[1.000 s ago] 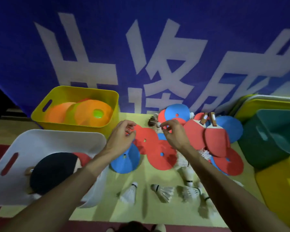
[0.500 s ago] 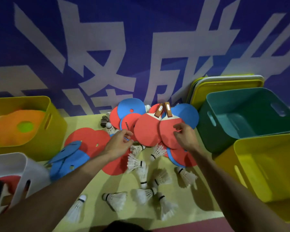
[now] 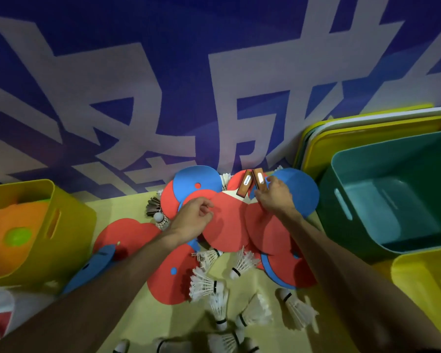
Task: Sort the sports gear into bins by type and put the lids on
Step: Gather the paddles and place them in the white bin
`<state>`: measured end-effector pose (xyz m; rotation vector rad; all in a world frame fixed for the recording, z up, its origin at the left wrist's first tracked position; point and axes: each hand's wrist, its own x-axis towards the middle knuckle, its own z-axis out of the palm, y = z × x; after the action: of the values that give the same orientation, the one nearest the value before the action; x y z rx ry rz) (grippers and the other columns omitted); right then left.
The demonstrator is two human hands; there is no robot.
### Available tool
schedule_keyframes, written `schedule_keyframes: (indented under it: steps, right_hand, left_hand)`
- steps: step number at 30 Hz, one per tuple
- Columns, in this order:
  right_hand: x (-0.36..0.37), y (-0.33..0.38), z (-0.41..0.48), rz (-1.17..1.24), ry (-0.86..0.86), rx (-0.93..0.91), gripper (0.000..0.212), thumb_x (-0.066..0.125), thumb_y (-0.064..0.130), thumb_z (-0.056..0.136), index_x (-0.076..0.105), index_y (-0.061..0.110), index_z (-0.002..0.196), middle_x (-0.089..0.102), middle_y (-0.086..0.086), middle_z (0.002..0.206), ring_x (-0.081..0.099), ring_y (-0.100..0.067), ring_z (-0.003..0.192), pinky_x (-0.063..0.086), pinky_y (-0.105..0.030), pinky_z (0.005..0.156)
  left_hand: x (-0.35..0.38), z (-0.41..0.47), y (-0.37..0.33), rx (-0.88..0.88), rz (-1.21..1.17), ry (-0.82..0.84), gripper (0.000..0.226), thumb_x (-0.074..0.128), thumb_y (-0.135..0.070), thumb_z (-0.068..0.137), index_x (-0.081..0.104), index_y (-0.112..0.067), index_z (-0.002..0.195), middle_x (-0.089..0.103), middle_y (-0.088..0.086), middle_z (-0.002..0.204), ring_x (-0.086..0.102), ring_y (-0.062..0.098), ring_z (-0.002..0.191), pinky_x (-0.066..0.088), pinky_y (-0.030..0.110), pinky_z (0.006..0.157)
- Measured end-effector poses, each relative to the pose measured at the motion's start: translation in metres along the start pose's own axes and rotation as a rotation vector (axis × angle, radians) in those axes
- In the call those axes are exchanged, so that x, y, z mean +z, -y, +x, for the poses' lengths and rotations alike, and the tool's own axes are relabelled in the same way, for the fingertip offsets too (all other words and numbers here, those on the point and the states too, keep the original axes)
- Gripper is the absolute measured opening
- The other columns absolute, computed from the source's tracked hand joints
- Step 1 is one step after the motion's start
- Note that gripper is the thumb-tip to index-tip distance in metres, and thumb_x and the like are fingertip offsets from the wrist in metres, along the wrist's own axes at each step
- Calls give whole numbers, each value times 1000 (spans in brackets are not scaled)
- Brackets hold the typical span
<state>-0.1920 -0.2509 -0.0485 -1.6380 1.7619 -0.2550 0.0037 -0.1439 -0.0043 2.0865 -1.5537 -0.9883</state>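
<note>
The left edge cuts off the yellow bin point(image 3: 69, 240) and the white bin point(image 3: 0, 305). Paddles point(image 3: 227, 225) cover several discs point(image 3: 171, 278). Whether the right hand point(image 3: 275, 197) grips the paddle handle point(image 3: 259, 180) is unclear. The bottom edge crops some shuttlecocks point(image 3: 224, 342).

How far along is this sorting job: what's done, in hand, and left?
Done: orange cones sit in the left yellow bin. In hand: the right hand is at the handles of two red paddles; the left hand is over one blade. Left: red and blue discs and shuttlecocks loose on the mat, the teal bin empty, lids stacked behind it.
</note>
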Motion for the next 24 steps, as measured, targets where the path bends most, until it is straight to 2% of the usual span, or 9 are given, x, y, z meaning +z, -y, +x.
schedule_keyframes:
  steps: [3,5,8,12,14,18,21,24]
  right_hand:
    - [10,8,11,-137,27,-2,58,59,35,87,37,11,135,51,-13,133,46,-33,125,32,-47,104]
    - [11,13,15,-138,27,11,56,56,24,89,32,11,137,51,-13,133,46,-32,125,29,-47,105]
    - [4,18,21,-91,-32,2,46,55,18,86,39,12,129,57,-13,126,51,-33,120,31,-45,103]
    - [-14,12,21,-67,-101,-16,40,58,29,86,49,12,121,62,-15,117,56,-36,110,40,-42,94]
    - [-22,3,26,-16,-135,14,41,60,31,83,51,12,118,63,-14,114,57,-36,106,44,-40,87]
    - [-36,-6,31,30,-223,22,45,59,48,84,59,9,106,66,-14,106,59,-34,103,44,-36,76]
    - [-43,-7,27,48,-248,-5,46,58,52,85,59,11,105,67,-12,106,59,-32,104,43,-35,77]
    - [-48,-8,23,104,-205,-29,43,55,52,88,57,15,110,67,-10,107,59,-30,103,46,-37,80]
  left_hand:
    - [4,18,-4,-5,11,20,20,55,-12,89,60,-13,108,63,1,105,56,14,88,45,26,84]
    - [11,29,-8,-8,26,40,21,54,-11,88,61,-13,107,63,0,98,55,15,85,46,29,86]
    - [29,42,-16,-17,11,106,23,53,-8,87,62,-14,107,60,2,95,55,18,86,46,31,88]
    - [46,64,-25,21,85,112,32,54,-10,88,57,-11,120,49,10,120,53,22,110,39,27,100]
    - [52,78,-29,22,121,102,36,52,-12,89,54,-13,124,45,11,124,49,23,116,36,28,102]
    - [72,110,-38,7,187,40,31,53,-25,89,56,-14,118,54,12,119,48,30,117,40,38,98]
    - [82,126,-51,-67,224,-14,48,63,-26,82,49,-7,124,52,15,125,46,32,120,38,40,100]
    - [83,138,-57,-112,246,-30,45,61,-32,87,47,-5,120,53,17,124,50,35,116,42,43,94]
